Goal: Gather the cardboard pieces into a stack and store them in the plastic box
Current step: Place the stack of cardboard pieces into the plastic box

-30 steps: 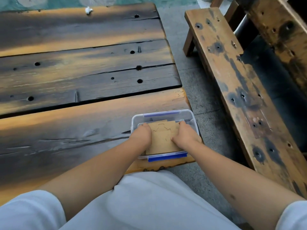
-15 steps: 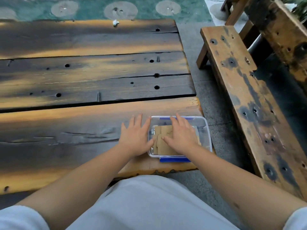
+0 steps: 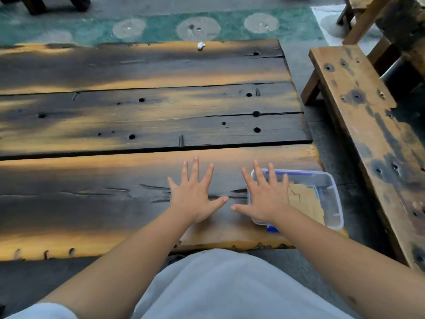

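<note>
A clear plastic box (image 3: 331, 180) with blue clips sits at the near right corner of the wooden table (image 3: 138, 125). Brown cardboard pieces (image 3: 305, 201) lie stacked inside it, partly hidden by my right hand. My right hand (image 3: 264, 199) is spread flat with fingers apart, over the box's left part, holding nothing. My left hand (image 3: 195, 194) is spread flat over the table just left of the box, fingers apart and empty.
A wooden bench (image 3: 368, 134) runs along the right side across a strip of floor. A small white scrap (image 3: 201, 45) lies at the table's far edge. A green patterned floor strip (image 3: 161, 28) lies beyond.
Both hands let go of the cardboard stack in the box, opened flat and shifted left. The view lifted and now shows more of the table and floor.
</note>
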A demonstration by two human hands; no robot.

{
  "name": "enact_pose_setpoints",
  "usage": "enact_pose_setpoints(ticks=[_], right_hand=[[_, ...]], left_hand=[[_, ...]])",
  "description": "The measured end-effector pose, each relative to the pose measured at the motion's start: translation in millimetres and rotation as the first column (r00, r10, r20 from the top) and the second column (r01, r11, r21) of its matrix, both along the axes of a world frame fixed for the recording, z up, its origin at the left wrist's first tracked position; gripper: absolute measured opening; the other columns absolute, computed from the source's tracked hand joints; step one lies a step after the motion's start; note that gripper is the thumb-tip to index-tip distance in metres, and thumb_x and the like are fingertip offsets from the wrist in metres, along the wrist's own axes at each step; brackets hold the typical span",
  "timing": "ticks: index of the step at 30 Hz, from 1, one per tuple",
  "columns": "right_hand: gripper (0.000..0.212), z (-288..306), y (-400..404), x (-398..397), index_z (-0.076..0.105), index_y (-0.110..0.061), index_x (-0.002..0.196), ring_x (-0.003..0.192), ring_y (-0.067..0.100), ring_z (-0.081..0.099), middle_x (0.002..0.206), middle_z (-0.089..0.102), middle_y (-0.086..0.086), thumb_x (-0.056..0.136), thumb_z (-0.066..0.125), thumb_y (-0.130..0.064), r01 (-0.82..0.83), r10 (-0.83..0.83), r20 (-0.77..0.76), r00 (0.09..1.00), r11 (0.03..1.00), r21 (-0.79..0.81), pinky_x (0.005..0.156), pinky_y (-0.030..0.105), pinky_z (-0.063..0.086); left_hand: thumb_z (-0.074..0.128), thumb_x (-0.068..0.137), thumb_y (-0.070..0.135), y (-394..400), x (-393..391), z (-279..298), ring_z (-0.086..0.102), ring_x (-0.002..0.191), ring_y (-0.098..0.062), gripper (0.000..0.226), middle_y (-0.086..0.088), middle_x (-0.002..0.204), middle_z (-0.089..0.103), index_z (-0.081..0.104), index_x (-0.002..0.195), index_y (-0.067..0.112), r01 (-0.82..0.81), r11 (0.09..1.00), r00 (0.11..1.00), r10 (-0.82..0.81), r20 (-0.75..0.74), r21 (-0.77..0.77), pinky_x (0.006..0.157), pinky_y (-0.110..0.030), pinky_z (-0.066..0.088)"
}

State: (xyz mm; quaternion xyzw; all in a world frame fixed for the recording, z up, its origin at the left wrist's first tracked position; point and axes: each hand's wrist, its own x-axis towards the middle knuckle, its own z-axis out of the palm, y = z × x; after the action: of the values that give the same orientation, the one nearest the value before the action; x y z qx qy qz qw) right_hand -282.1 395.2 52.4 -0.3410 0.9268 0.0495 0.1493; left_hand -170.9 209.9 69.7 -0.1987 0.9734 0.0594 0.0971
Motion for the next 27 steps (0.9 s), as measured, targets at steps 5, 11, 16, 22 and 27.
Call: enact_pose_setpoints(ticks=[5, 11, 16, 22, 27], right_hand=[[0.115, 9, -14, 14, -0.015, -0.041, 0.148, 0.145, 0.039, -0.018, 0.159, -0.023, -0.002, 0.052, 0.005, -0.100, 0.065, -0.065, -0.004, 0.998, 0.998, -0.005, 0.108, 0.068, -0.002], [0.117, 15, -24, 32, -0.013, -0.042, 0.149, 0.144, 0.037, -0.020, 0.158, -0.027, -0.005, 0.051, 0.010, -0.101, 0.199, -0.200, -0.017, 0.980, 0.979, -0.045, 0.107, 0.067, -0.005], [0.115, 21, -22, 51, -0.013, -0.042, 0.148, 0.145, 0.036, -0.017, 0.159, -0.025, -0.003, 0.054, 0.019, -0.099, 0.315, -0.318, -0.023, 0.948, 0.946, -0.077, 0.107, 0.067, 0.000], [0.117, 25, 2, 85, -0.017, -0.041, 0.148, 0.145, 0.036, -0.018, 0.158, -0.028, -0.004, 0.052, 0.014, -0.100, 0.524, -0.526, -0.038, 0.849, 0.850, -0.054, 0.108, 0.065, -0.004], [0.118, 33, 37, 119, -0.009, -0.042, 0.150, 0.145, 0.035, -0.019, 0.159, -0.024, -0.007, 0.051, 0.012, -0.102, 0.665, -0.668, -0.059, 0.742, 0.744, -0.066, 0.107, 0.065, -0.006]], left_hand=[[0.009, 0.059, 0.096, -24, 2, 3, -0.018, 0.145, -0.029, 0.104, 0.001, 0.159, -0.020, -0.009, 0.147, 0.043, 0.013, 0.999, 0.999, -0.012, -0.030, 0.035, 0.103, -0.074, 0.011], [0.012, 0.061, 0.095, -42, -7, 11, -0.017, 0.145, -0.028, 0.104, 0.000, 0.159, -0.018, -0.006, 0.147, 0.042, 0.164, 0.986, 0.983, -0.163, -0.085, 0.011, 0.104, -0.071, 0.010], [0.015, 0.064, 0.092, -45, -14, 16, -0.012, 0.146, -0.030, 0.100, -0.003, 0.161, -0.012, -0.004, 0.148, 0.041, 0.325, 0.946, 0.939, -0.325, -0.118, -0.018, 0.106, -0.068, 0.014], [0.015, 0.064, 0.091, -20, -30, 24, -0.013, 0.146, -0.028, 0.101, -0.004, 0.161, -0.011, -0.003, 0.149, 0.039, 0.534, 0.846, 0.839, -0.531, -0.116, -0.009, 0.107, -0.067, 0.012], [0.011, 0.064, 0.092, 20, -33, 32, -0.010, 0.146, -0.028, 0.104, -0.006, 0.161, -0.007, -0.002, 0.149, 0.035, 0.670, 0.742, 0.733, -0.667, -0.132, -0.026, 0.106, -0.068, 0.013]])
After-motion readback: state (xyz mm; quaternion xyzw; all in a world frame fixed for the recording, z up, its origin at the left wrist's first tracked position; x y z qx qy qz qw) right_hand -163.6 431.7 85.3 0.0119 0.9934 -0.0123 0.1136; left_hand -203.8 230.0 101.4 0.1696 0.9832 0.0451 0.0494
